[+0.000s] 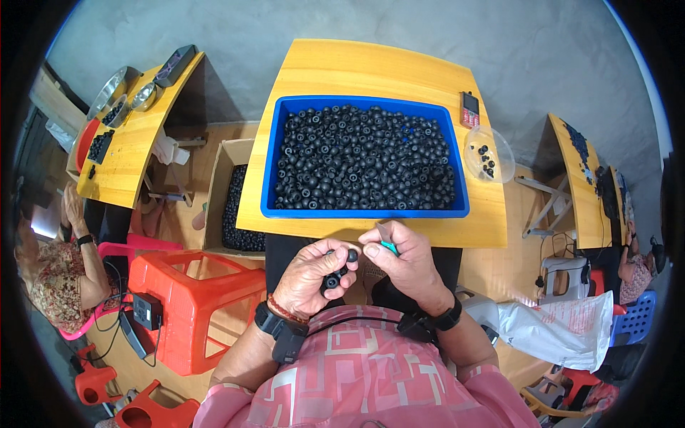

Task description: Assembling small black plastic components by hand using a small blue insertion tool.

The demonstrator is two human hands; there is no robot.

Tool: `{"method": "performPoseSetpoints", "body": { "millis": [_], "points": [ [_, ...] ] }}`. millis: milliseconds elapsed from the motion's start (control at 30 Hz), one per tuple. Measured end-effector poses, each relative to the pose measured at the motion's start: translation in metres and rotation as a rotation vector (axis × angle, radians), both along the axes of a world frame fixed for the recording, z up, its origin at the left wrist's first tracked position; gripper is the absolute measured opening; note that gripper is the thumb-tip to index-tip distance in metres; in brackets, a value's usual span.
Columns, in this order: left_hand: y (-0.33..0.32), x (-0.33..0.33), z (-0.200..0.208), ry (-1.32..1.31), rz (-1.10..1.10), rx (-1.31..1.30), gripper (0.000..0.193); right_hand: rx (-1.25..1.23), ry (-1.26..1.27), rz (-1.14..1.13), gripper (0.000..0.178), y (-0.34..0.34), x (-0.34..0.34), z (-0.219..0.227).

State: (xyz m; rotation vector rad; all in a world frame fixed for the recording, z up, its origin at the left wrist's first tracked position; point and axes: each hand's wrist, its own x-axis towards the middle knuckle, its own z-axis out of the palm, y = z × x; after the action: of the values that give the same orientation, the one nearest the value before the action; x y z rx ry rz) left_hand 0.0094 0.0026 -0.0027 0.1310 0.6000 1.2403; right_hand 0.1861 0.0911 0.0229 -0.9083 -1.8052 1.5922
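Close to my lap, my left hand (303,282) is closed around a few small round black parts (332,280) with holes, which look like rubber or plastic. My right hand (410,264), just beside it, pinches a small knife (386,241) with a green handle and a short grey blade pointing up and away from me. The blade is apart from the black parts. Beyond both hands, a blue tray (364,213) on the yellow table (371,68) is filled with many similar black parts (364,160).
Right of the tray are a clear plastic bowl (506,157) with several black parts and a mobile phone (469,107). A cardboard box (216,192) of black parts stands left of the table. An orange-red stool (182,314) is at my left. Other people sit at far left and far right.
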Motion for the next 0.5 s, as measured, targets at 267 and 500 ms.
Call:
{"method": "performPoseSetpoints", "body": {
  "millis": [267,500],
  "points": [
    [0.000,-0.004,0.000,-0.023,0.055,-0.026,0.017,0.140,-0.028,0.107,0.028,-0.009,0.011,-0.006],
    [-0.002,-0.003,-0.004,-0.033,0.084,0.009,0.011,0.538,-0.019,0.055,0.026,-0.009,-0.002,-0.007]
  ]
}}
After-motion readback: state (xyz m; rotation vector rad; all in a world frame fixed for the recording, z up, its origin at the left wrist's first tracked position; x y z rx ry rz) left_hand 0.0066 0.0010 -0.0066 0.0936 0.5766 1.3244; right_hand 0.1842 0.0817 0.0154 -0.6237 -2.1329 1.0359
